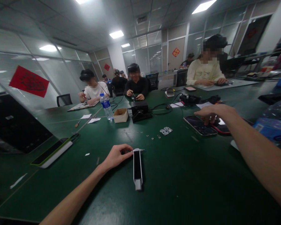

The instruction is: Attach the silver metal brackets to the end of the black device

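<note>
My left hand (118,155) rests on the green table (103,193), its thumb and fingers curled together at the top end of a narrow black-and-white device (137,167). A thin metal rod (140,150) lies across that end, by the fingertips. Over at the right, my right hand (212,113) reaches down between a dark phone (200,125) and a red-edged phone (222,127); its fingers are bent, and what they touch is hard to make out. Metal plates (166,131) and several tiny rings (152,138) lie beyond the device.
A water bottle (106,107), a small box (120,115) and a black stand (140,111) stand farther back. At the right is a large plastic bottle (275,122); at the left, a black monitor (16,122). Several people sit across the table.
</note>
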Available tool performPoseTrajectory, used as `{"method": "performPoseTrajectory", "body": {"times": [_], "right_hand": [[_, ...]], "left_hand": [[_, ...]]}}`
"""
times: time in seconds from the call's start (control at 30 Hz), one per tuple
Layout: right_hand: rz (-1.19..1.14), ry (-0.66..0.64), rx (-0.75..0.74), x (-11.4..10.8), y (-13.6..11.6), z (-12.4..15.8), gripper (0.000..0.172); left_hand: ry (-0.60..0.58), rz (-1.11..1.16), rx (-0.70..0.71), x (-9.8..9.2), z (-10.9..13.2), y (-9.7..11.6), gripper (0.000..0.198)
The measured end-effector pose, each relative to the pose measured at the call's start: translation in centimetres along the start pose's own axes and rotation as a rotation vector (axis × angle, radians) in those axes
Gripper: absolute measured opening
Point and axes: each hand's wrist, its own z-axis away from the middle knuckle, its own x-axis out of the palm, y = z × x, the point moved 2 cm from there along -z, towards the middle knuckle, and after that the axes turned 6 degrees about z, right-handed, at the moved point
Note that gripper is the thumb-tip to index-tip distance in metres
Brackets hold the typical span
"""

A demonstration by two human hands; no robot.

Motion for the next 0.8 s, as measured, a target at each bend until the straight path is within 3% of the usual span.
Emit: {"method": "performPoseTrajectory", "body": {"times": [0.07, 0.13, 0.67, 0.73, 0.8], "right_hand": [[0.005, -0.277, 0.024, 0.07, -0.14, 0.51, 0.046], [0.008, -0.361, 0.012, -0.08, -0.27, 0.79, 0.047], [0.047, -0.361, -0.001, -0.04, -0.4, 0.75, 0.049], [0.071, -0.305, -0.026, 0.23, -0.26, 0.69, 0.05], [0.084, -0.128, -0.075, 0.51, -0.09, 0.73, 0.051]], "left_hand": [[0.004, 0.001, -0.005, 0.03, -0.02, -0.03, 0.029], [0.001, 0.007, -0.016, 0.06, -0.04, 0.0, 0.03], [0.006, 0.006, -0.016, 0.0, -0.06, -0.02, 0.029], [0.012, 0.012, -0.017, 0.0, -0.04, 0.02, 0.029], [0.017, 0.029, -0.009, 0.01, -0.03, 0.08, 0.029]]}}
